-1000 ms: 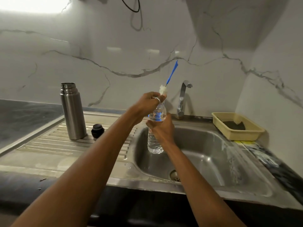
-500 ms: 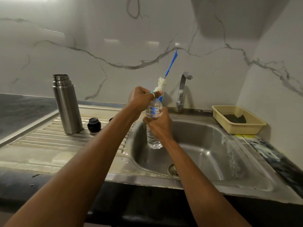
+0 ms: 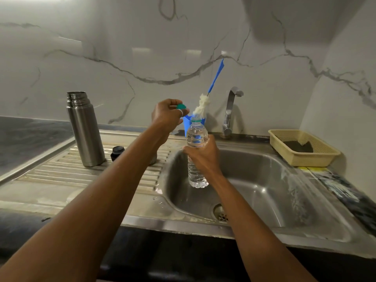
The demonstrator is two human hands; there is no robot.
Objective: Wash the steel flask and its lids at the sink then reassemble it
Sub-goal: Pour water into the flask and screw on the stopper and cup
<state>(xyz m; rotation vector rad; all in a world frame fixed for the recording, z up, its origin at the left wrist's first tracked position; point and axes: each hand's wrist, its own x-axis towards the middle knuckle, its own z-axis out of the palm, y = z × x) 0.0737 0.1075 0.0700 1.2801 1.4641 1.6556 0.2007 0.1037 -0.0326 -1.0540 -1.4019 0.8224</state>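
Observation:
The steel flask (image 3: pixel 85 129) stands upright and uncapped on the draining board at the left. A black lid (image 3: pixel 117 152) lies just right of its base; another lid behind my left forearm is mostly hidden. My right hand (image 3: pixel 203 155) grips a clear plastic water bottle (image 3: pixel 197 155) upright over the sink basin (image 3: pixel 254 180). My left hand (image 3: pixel 167 116) is lifted to the left of the bottle's open neck and pinches its green cap (image 3: pixel 181 106).
A blue cup (image 3: pixel 188 124) with a blue-handled bottle brush (image 3: pixel 205 102) stands behind the bottle at the sink's back edge. The tap (image 3: pixel 231 110) rises to its right. A yellow basket (image 3: pixel 303 147) with a dark scrubber sits at the back right corner.
My left hand has come off the bottle's neck with the green cap, moving up and left. The bottle's mouth now stands open. My right hand keeps its hold.

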